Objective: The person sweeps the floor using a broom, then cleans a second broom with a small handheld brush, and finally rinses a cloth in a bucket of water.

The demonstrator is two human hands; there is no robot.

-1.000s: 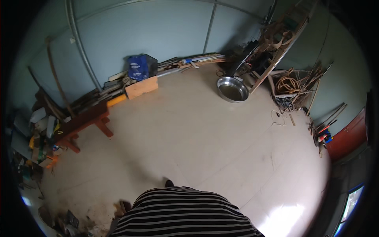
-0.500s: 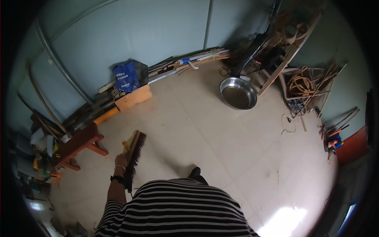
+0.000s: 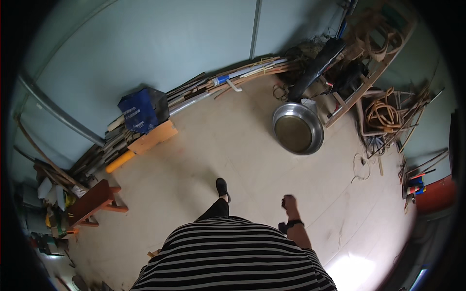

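Observation:
My right hand hangs out to the right of my striped shirt, above the pale tiled floor. Its fingers look curled in, with no held thing visible, and a dark band circles the wrist. My left hand is out of sight beside my body. A small piece of a wooden brush peeks out at the left edge of my shirt; the rest is covered. Nearest ahead on the right is a shiny metal basin, apart from my hand. One dark shoe is stretched forward on the floor.
A red-brown wooden bench stands at left. Along the wall lie long poles, a blue bag and an orange-brown board. A wooden ladder leans behind the basin, near a coiled hose. A thin cord lies at right.
My left hand, which held the brush, has swung back out of view, and only a bit of the brush shows. My right hand has come into view. A foot has stepped forward; the basin appears nearer.

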